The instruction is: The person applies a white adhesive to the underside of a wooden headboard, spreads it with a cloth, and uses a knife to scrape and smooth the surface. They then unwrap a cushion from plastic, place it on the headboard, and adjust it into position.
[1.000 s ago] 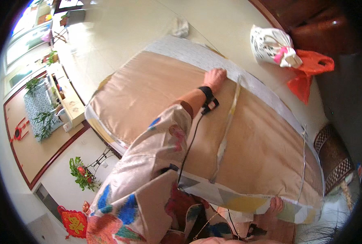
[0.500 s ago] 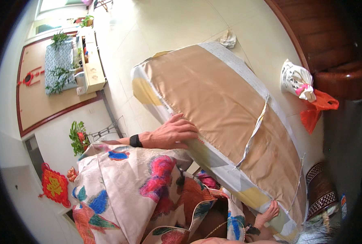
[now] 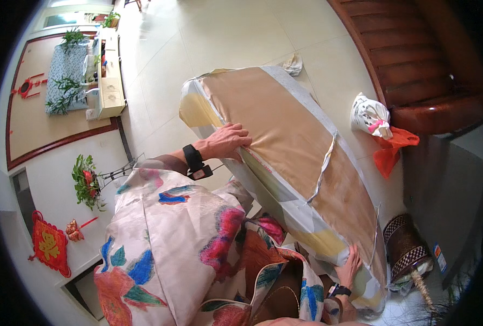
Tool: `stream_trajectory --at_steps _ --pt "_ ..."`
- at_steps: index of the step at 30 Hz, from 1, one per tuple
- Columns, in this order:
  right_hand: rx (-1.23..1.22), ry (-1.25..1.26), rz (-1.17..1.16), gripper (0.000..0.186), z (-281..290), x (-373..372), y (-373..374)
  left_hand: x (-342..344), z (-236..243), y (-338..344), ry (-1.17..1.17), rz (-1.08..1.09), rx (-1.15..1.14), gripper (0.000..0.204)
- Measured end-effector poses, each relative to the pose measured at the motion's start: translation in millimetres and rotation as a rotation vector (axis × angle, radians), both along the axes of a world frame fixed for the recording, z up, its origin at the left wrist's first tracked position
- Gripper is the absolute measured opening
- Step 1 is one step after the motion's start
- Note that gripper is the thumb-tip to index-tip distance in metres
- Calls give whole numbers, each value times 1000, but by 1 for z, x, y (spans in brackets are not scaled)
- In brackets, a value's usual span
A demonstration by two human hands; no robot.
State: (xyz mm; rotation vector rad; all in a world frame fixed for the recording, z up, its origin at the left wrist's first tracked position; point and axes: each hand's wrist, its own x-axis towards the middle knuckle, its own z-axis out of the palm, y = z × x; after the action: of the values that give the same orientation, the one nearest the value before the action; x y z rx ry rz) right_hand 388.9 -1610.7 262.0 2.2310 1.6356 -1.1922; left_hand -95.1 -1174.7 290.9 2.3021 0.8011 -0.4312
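Observation:
A long, stiff-looking cloth-covered piece (image 3: 285,130) with a tan face and a grey, white and yellow patterned edge lies tilted in front of me. I cannot tell its exact kind. A twisted white cloth strip (image 3: 323,168) crosses its face. My left hand (image 3: 226,141), with a black band on the wrist, has its fingers curled over the near edge toward the far end. Lower down, my right hand (image 3: 350,267) grips the same edge close to the near end. Its thumb and part of the fingers show; the underside of the piece is hidden.
A floral cloth garment (image 3: 165,239) covers my lap and left side. To the right stand a tied white bag (image 3: 370,117), an orange bag (image 3: 396,149), a dark wooden bench (image 3: 409,70) and a brown woven stool-like drum (image 3: 405,244). A plant (image 3: 86,182) stands left.
My left hand has moved farther along the near edge, away from me, and its fingers now curl over it. The right hand keeps its hold near the close end. The view has shifted.

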Motion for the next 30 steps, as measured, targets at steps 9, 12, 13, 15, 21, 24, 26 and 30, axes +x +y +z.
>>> stream_trajectory --at_steps 9,12,13,15,21,24,26,30 --pt "458 -236 -31 55 -3 -29 -29 -22 11 -42 -266 107 330 20" --pt "342 -209 -102 53 -2 -25 -31 -28 23 -50 -244 120 325 20" --pt "329 -216 -68 55 -2 -20 -30 -30 28 -51 -240 104 333 20" --pt "359 -178 -14 56 -4 -13 -29 -34 39 -53 -226 80 327 21" --pt "359 -158 9 56 -11 -9 -31 -39 64 -58 -23 76 227 21" --pt "396 -152 -35 61 -8 -10 -31 -27 65 -47 -93 162 174 19" --pt "384 -118 -105 67 -2 -7 -29 -10 55 -31 -166 202 195 17" --pt "217 25 -323 85 6 6 -20 44 -6 5 -298 313 211 14"
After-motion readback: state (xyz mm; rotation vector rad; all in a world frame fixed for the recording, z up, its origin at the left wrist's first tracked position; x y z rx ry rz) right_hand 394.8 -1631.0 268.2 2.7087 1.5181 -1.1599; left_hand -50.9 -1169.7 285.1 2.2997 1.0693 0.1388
